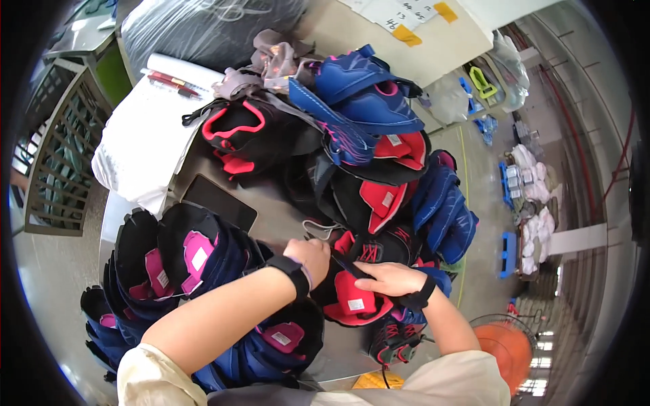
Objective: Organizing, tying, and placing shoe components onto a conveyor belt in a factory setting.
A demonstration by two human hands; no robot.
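A black shoe upper with a red lining point(354, 292) lies in front of me. My right hand point(393, 278) holds its black edge, thumb and fingers closed over it. Just left of the upper, my left hand point(310, 259) is closed in a fist; a small dark tip shows by its fingers, and I cannot make out what it is. A thin pale cord point(321, 227) lies beyond that hand. Another black upper with red laces point(379, 249) touches the far side of the held one. Both wrists wear black bands.
Navy uppers with pink linings point(196, 257) are stacked at left. More black-and-red uppers point(382, 199) and blue ones point(369, 95) pile up ahead. A dark phone point(220, 203), white paper point(139, 135) and pens point(172, 84) lie far left. An orange fan point(504, 352) stands right.
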